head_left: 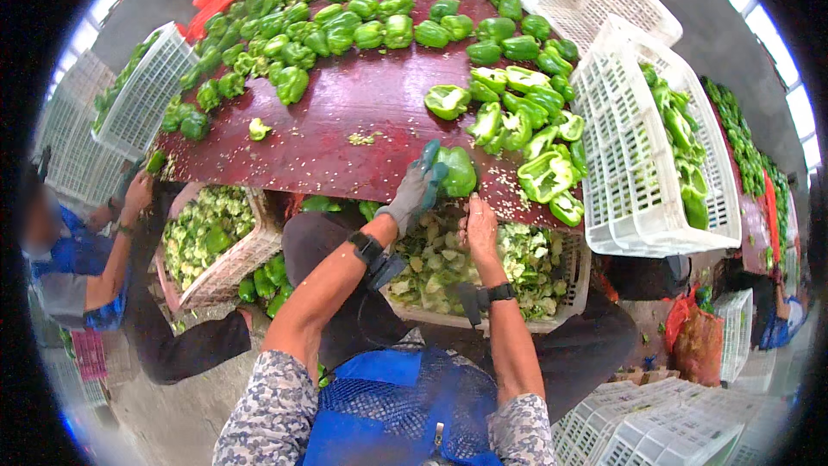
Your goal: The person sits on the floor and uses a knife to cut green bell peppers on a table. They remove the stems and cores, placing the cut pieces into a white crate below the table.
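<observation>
My left hand, in a grey glove with dark green coated fingers, holds a whole green bell pepper at the front edge of the dark red table. My right hand is bare, its fingers curled just below that pepper and its thumb close to the skin. Whether anything small sits in its fingers cannot be made out. Right of the held pepper lie several halved bell peppers, some with their hollow insides facing up. Below both hands, a white crate holds pepper cores and trimmings.
Whole green peppers are heaped along the table's far side. A white plastic crate with cut peppers stands tilted at the right. Another crate of trimmings is at the left, near a seated co-worker. Seeds litter the tabletop.
</observation>
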The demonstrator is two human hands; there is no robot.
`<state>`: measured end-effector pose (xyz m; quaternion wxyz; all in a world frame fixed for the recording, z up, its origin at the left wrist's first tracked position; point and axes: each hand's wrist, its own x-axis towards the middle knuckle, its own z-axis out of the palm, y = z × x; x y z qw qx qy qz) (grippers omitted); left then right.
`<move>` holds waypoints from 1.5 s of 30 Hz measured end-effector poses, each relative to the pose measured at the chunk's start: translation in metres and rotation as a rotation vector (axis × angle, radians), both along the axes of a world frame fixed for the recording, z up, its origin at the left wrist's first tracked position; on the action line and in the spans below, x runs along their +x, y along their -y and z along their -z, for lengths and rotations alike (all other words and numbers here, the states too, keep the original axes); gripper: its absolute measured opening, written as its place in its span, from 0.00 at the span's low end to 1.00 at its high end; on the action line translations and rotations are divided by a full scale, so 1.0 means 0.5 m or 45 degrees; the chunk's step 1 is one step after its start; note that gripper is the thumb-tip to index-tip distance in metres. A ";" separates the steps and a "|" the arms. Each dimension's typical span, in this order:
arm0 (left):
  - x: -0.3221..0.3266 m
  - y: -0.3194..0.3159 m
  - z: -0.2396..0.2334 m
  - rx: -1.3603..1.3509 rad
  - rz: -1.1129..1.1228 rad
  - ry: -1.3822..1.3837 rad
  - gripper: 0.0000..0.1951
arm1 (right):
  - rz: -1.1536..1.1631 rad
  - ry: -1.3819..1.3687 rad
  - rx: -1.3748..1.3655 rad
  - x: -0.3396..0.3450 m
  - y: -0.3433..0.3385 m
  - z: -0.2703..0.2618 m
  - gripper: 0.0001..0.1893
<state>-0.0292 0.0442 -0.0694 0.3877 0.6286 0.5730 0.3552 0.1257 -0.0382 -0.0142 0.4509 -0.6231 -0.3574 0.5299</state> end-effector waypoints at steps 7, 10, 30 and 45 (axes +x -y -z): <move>0.022 0.037 -0.043 0.007 -0.018 0.203 0.32 | 0.079 0.677 0.343 0.041 0.032 0.000 0.17; 0.023 0.035 -0.020 0.146 -0.101 -0.129 0.29 | -0.162 1.015 0.616 0.019 0.046 -0.036 0.19; 0.061 0.064 -0.102 0.031 -0.074 -0.331 0.30 | -0.306 1.460 0.199 -0.012 0.014 -0.028 0.19; 0.074 0.040 -0.090 0.352 -0.174 -0.235 0.25 | -0.519 0.859 0.340 0.057 -0.042 0.013 0.21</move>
